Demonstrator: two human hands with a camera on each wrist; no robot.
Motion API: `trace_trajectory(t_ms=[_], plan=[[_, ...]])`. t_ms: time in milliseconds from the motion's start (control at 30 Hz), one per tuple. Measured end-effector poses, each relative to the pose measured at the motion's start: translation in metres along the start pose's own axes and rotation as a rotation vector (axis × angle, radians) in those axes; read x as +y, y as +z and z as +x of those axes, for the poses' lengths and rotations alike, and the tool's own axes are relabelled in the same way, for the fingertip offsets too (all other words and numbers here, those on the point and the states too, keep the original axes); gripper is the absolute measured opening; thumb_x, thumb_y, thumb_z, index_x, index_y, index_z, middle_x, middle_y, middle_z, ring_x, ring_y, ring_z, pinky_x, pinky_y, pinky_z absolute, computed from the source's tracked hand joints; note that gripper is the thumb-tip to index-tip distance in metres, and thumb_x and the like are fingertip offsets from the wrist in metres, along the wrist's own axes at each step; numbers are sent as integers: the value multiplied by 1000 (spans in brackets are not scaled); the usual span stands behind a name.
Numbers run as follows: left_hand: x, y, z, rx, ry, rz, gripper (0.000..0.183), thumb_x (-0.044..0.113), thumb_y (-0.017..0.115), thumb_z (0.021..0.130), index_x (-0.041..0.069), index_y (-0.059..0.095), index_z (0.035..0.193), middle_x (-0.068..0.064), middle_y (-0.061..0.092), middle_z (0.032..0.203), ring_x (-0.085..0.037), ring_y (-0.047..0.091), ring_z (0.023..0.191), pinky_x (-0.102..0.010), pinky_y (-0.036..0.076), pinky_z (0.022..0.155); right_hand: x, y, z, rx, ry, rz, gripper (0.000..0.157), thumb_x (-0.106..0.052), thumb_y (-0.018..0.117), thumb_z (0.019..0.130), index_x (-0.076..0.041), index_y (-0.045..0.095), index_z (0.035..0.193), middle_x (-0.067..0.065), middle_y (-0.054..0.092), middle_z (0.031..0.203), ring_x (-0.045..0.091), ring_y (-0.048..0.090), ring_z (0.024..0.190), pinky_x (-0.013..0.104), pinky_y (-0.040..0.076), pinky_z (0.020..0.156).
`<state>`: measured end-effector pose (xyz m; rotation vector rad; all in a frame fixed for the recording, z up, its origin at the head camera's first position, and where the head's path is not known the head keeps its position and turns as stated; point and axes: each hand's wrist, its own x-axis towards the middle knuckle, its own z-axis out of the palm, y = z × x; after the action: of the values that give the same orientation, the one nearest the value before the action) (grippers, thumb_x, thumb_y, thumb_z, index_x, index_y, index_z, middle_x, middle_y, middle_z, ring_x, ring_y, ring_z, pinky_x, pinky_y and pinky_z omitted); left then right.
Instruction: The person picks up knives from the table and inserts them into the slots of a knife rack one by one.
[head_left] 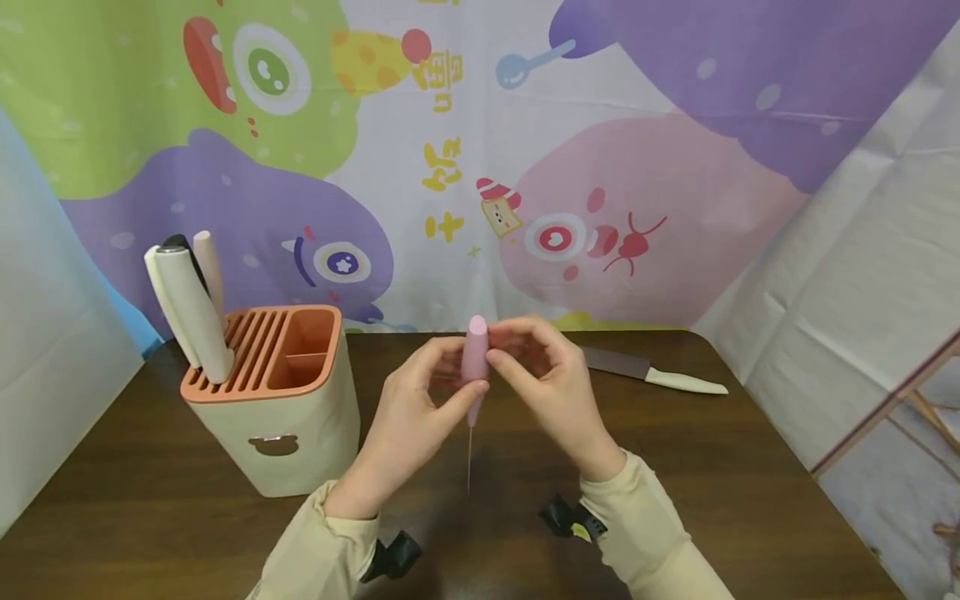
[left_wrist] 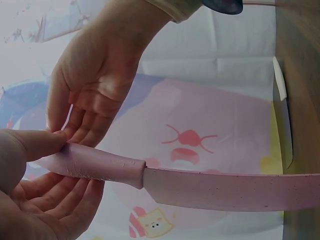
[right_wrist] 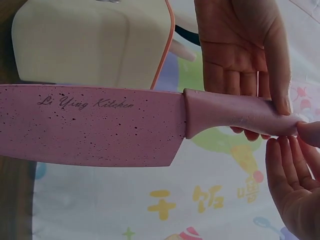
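Between both hands, over the table, hangs a pink kitchen knife (head_left: 476, 354), handle up and blade down. Its speckled blade (right_wrist: 90, 130) carries the lettering "Li Ying Kitchen" in the right wrist view. My left hand (head_left: 412, 396) holds the pink handle (left_wrist: 105, 166), thumb on one side and fingers on the other. Near the butt end of that handle, my right hand (head_left: 551, 379) pinches it between thumb and fingers. From the head view the blade appears edge-on as a thin line.
A cream knife block (head_left: 300, 442) with an orange slotted top stands at the left, several knife handles (head_left: 191, 308) rising from it. Behind the right hand, a knife with a cream handle (head_left: 686, 382) and dark blade lies on the brown table (head_left: 720, 492). A cartoon curtain (head_left: 480, 275) hangs behind.
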<state>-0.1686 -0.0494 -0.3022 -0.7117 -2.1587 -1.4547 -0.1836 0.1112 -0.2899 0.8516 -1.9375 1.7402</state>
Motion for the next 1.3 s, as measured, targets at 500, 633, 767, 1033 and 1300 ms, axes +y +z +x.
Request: trace_trajectory(t_ms=[500,633,767,1033,1300], plan=[[0,-3,-5,3,16,40,34,8,69,79,9,58,111,-1,62,95,-8,59,85,-27,52,73,9,-8,-6,12,28,-87,13,2,65,80,1,63,93,14,63,85,9,61,77,24,51,69],[-1,-4,-9,9,9,55,35,8,70,78,10,57,111,0,62,96,-8,59,85,-27,52,75,14,-14,-9,2,30,-113,13,1,65,80,1,63,93,12,63,84,11,62,77,25,52,69],[0,-6,-11,18,2,64,36,7,71,77,11,56,110,2,61,95,-7,59,85,-27,52,75,20,-24,-13,3,42,-162,12,0,65,80,-1,63,92,10,64,84,11,62,76,24,52,70],[-2,-9,-14,47,15,74,39,4,69,78,6,55,114,-2,61,98,-10,59,86,-29,52,76,36,-47,-21,-8,125,-266,11,-6,66,81,-4,64,92,6,65,86,9,61,76,21,51,69],[-3,-12,-15,59,7,66,38,4,69,79,5,55,114,-4,61,100,-11,60,87,-30,53,77,60,-74,-29,-22,220,-415,13,-15,65,84,-9,65,95,3,66,89,6,59,76,21,49,68]])
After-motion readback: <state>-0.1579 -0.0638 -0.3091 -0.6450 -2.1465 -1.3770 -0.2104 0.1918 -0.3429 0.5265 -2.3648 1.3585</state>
